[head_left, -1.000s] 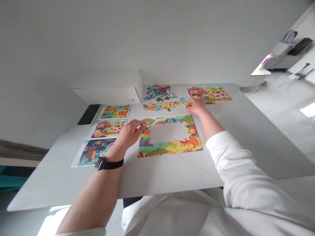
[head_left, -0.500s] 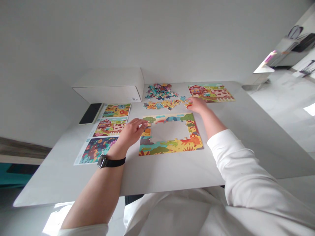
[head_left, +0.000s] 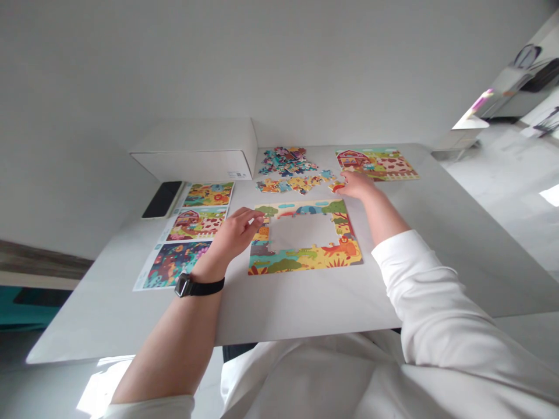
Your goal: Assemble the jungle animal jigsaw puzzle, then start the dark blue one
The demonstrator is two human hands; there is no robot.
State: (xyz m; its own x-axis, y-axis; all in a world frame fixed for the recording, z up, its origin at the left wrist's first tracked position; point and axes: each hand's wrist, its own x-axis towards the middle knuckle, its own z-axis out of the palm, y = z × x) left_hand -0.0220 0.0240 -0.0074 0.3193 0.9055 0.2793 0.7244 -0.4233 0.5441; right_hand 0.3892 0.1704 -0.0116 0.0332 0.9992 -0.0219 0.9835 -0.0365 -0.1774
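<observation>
On the table lies an animal jigsaw puzzle (head_left: 305, 265), its border joined around a bare middle. My left hand (head_left: 241, 231), with a black smartwatch (head_left: 198, 286) on the wrist, rests at the border's upper left corner. Its fingers are loosely bent, and no piece shows in them. Beyond the border's top right, my right hand (head_left: 358, 185) reaches to a red and yellow puzzle piece (head_left: 336, 187). Thumb and forefinger are apart beside that piece; whether they touch it is hard to tell. A row of yellowish puzzle pieces (head_left: 301, 184) extends leftward from there.
Behind the row sits a heap of mixed puzzle pieces (head_left: 286, 161). A farm puzzle (head_left: 393, 164) lies at the back right. A white box (head_left: 192, 166) stands against the wall. On the left are a phone (head_left: 162, 199) and a picture sheet (head_left: 192, 224).
My right hand has shifted slightly to the right, and its thumb and forefinger show more plainly apart. The pieces and my left hand stay about where they were; the view has shifted a little.
</observation>
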